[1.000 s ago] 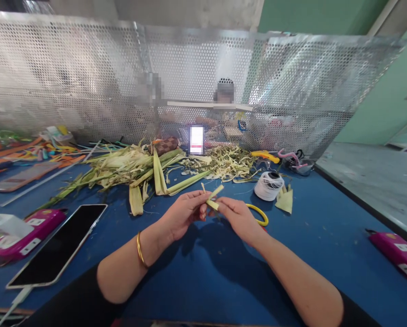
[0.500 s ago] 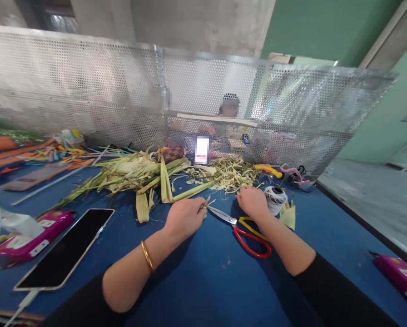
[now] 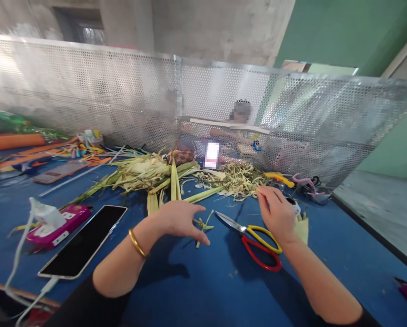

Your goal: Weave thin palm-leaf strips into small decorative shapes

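Observation:
My left hand (image 3: 176, 220) is open, thumb and forefinger spread apart around a small knotted piece of pale green leaf strips (image 3: 203, 224) on the blue table. Its other fingers are partly hidden. My right hand (image 3: 276, 211) has its fingertips pinched together at the front edge of a heap of shredded leaf strips (image 3: 239, 177); what they hold, if anything, is too small to make out. Between the hands lie scissors (image 3: 246, 231) with one red and one yellow handle, blades pointing toward the left hand. A white thread spool (image 3: 296, 207) is mostly hidden behind my right hand.
Long husk leaves (image 3: 138, 175) lie left of the shreds. A phone (image 3: 84, 240) and a magenta power strip (image 3: 60, 227) with cables lie at left. A perforated metal screen (image 3: 121, 95) spans the back, with a person behind it. Yellow cutter (image 3: 279, 178) at back right.
My left hand has let go of the knotted leaf piece and opened over the table. My right hand moved away from it, past the scissors, to the shredded heap. The view has shifted left.

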`<state>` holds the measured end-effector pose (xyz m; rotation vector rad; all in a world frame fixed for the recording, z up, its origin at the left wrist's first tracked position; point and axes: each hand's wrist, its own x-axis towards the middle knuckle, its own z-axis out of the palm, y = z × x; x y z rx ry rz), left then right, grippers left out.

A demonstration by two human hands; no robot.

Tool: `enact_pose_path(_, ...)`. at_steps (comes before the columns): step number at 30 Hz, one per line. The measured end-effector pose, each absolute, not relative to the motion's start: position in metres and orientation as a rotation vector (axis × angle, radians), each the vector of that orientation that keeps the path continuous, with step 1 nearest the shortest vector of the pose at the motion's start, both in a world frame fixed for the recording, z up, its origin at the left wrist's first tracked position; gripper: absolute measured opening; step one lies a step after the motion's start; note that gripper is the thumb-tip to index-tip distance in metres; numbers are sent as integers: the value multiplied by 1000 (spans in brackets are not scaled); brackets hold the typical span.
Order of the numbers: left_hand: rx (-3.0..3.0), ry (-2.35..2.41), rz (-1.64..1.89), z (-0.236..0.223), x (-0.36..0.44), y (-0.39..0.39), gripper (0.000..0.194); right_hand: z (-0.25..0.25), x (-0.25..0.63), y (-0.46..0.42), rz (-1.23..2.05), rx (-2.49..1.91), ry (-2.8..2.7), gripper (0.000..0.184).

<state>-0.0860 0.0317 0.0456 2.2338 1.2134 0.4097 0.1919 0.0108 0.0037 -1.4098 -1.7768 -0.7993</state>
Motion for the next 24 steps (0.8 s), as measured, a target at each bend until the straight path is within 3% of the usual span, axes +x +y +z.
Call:
enact_pose_path(2, 2121, 1232, 514, 55, -88, 32, 62, 6, 187, -3, -802, -1082, -1775, 18)
enact_pose_path(4, 1851, 1152, 759, 59, -80, 29, 43, 5, 178, -16, -807, -928, -1856, 25)
enact_pose_path(7, 1448, 969, 805, 52, -53, 18, 42, 3, 163, -30, -858, -783, -2044, 31)
enact_pose_path(14, 1117, 848, 784, 18, -16, 3, 35, 1, 140, -43, -1070, -641, -2177, 23)
enact_pose_path(20, 1189, 883, 885, 10, -17, 6, 34, -5, 138, -40, -978, -667, -2225, 26)
enact_pose_path(24, 1177, 862, 909, 9, -17, 5, 31, -11, 141, -35, -532, -787, -2124, 19)
